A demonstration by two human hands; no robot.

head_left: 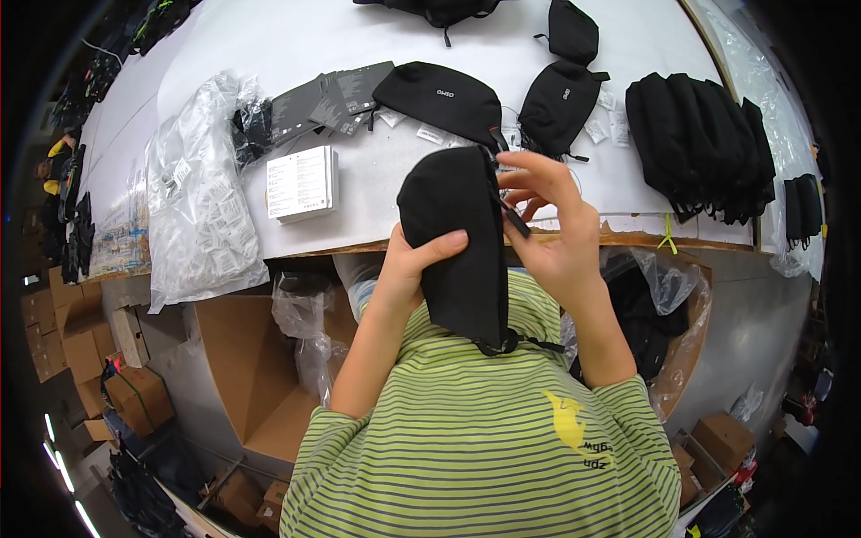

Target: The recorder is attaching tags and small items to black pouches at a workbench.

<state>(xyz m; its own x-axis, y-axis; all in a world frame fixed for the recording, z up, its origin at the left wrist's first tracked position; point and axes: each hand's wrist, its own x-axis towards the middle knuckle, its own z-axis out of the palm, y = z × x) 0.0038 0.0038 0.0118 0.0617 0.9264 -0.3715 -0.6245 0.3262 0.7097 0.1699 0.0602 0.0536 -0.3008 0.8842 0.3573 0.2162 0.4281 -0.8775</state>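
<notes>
A plastic bag [193, 179] of packets lay at the left of the desk [368, 184], its lower end hanging over the near edge. Just right of it sat a stack of leaflets [300, 186], with spread cards [345, 97] behind. Right of the cards lay one pouch [439, 97]; further right lay a second pouch [556, 103], with a third pouch [572, 34] directly behind it. A pile of pouches [700, 143] lay right of these. At the near edge, the held pouch [456, 233] was between the hands [560, 233], before the first pouch. Below the desk, a carton [242, 359] stood to the person's left.
</notes>
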